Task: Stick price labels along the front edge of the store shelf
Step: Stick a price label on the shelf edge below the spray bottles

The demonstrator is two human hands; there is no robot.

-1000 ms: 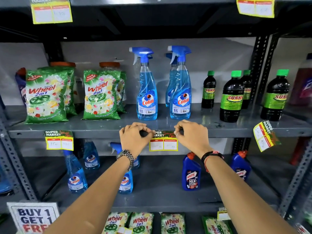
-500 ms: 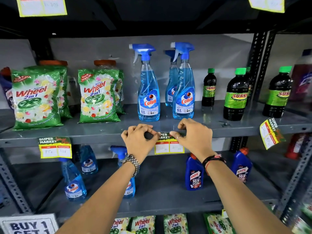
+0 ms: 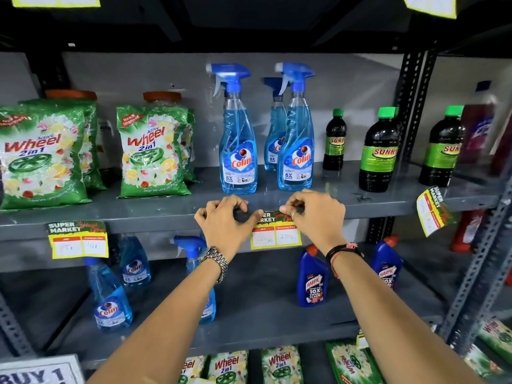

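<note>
We see both arms reaching forward, the left hand (image 3: 224,224) and right hand (image 3: 315,217) with fingers curled, pinching the top corners of a yellow price label (image 3: 275,234) against the grey shelf's front edge (image 3: 155,225). Colin spray bottles (image 3: 238,145) stand just behind. Another label (image 3: 79,239) hangs further left; a third (image 3: 432,212) dangles tilted at right.

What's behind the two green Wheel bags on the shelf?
Orange lids of jars poke up behind the Wheel bags, plus more green bags tucked behind each. The bags hide most of the jars, so their contents can't be seen.
</note>
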